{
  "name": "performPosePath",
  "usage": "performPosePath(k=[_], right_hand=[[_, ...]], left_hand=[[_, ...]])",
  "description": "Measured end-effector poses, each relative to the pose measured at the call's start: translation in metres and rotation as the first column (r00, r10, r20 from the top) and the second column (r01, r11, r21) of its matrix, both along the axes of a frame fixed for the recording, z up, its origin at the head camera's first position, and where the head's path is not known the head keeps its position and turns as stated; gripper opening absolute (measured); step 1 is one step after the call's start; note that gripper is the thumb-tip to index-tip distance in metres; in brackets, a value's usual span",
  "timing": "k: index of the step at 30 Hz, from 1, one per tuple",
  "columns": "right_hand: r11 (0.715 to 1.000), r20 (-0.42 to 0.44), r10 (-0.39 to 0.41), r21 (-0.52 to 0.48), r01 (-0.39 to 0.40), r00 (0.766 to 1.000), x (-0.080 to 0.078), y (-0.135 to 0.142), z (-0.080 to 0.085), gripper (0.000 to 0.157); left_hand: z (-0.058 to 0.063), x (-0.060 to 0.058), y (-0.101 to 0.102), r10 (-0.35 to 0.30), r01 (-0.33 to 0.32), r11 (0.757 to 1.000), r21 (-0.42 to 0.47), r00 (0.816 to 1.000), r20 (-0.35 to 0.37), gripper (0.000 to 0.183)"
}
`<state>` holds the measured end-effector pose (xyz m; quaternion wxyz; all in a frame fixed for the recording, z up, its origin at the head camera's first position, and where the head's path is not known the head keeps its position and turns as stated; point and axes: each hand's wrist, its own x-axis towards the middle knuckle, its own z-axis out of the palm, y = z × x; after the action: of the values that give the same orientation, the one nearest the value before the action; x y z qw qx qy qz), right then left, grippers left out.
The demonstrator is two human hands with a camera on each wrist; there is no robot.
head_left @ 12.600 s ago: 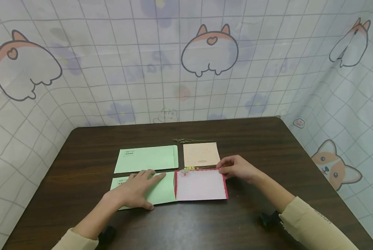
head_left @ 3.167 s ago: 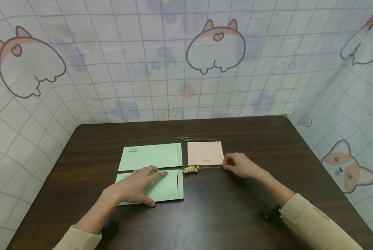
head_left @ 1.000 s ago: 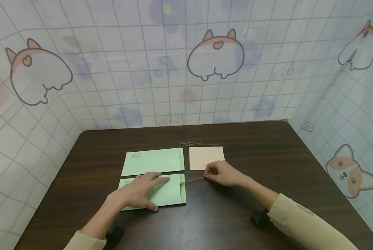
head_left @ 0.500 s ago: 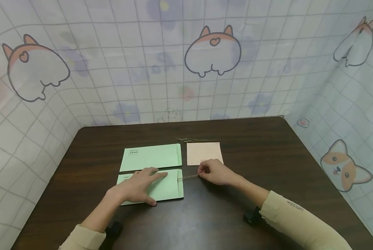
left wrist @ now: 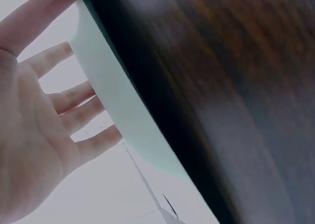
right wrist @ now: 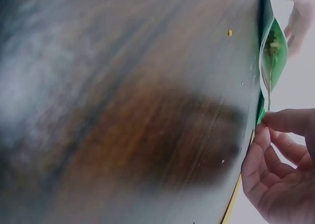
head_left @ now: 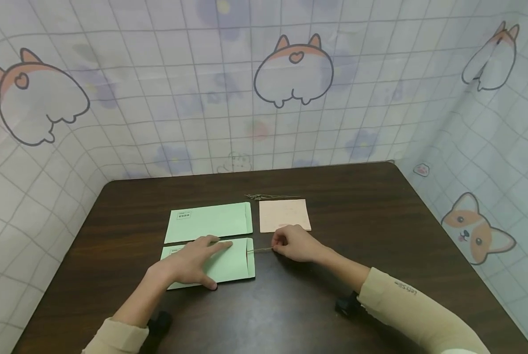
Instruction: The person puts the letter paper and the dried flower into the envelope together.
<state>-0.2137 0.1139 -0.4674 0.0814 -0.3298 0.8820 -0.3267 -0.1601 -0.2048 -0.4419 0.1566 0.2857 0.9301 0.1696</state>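
Green envelope (head_left: pixel 219 263) lies pinned under your flat left hand (head_left: pixel 188 265) — your right hand (head_left: pixel 292 244) pinches the dried stem (head_left: pixel 259 250), its flower end inside the envelope's mouth. Push crookedly and that brittle stem may snap.

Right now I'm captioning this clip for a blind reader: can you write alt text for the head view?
A right hand pinches a dried flower stem, sliding it into a green envelope that the left hand presses flat on a dark table.
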Motion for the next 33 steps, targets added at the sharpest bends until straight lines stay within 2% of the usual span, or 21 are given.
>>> performPosePath(k=[13,21,26,33], right_hand=[[1.000,-0.020,-0.009,0.002,0.009,1.000,-0.002,-0.007,-0.003,0.013],[1.000,0.014,-0.013,0.014,0.013,1.000,-0.001,-0.016,-0.001,0.011],[0.999,0.029,-0.028,-0.018,0.028,0.999,0.000,-0.018,0.002,0.010],[0.996,0.076,-0.054,-0.073,0.059,0.996,0.000,-0.022,0.003,0.013]], left_hand=[[-0.002,0.000,0.004,-0.007,0.007,1.000,-0.007,1.000,-0.006,0.099],[0.001,0.000,0.007,-0.025,0.025,0.999,-0.023,1.000,-0.009,0.100],[0.000,-0.002,0.009,-0.039,0.039,0.999,-0.013,0.998,-0.047,0.099],[0.000,-0.004,0.013,-0.052,0.051,0.999,-0.007,0.997,-0.049,0.099]])
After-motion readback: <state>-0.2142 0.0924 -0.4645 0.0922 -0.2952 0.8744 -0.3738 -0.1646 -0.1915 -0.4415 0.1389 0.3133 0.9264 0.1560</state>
